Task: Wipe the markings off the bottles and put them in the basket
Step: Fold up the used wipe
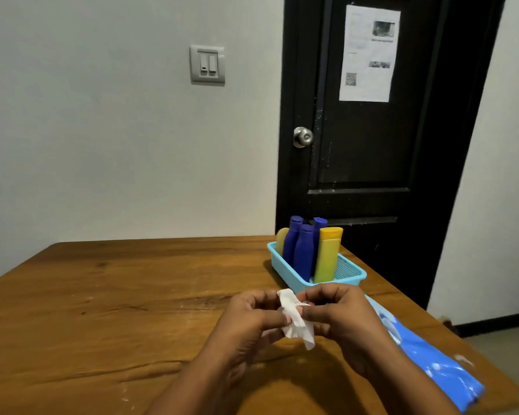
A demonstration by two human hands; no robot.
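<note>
The left hand [252, 316] and right hand [342, 319] pinch a wipe [294, 322] (basket [354, 272] by table [132, 295] edge).

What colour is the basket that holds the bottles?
Light turquoise blue; the basket shows best in the head view.

Wipe [295, 320]: its middle is covered by my fingers where my left hand [249, 313] and right hand [336, 310] pinch it.
Rear yellow bottle [281, 239]: only a rounded shoulder shows behind the blue bottles [300, 253].
Bottle bases: hidden by the basket [354, 275] wall.
Markings: too small to tell.
Blue packet [432, 357]: partly behind my right forearm; print blurred.
Paper [369, 52] on the door [363, 163]: text too small to read.
My forearms: cut off by the bottom edge.
Bench [102, 295]: cut off at the left and bottom edges.
</note>
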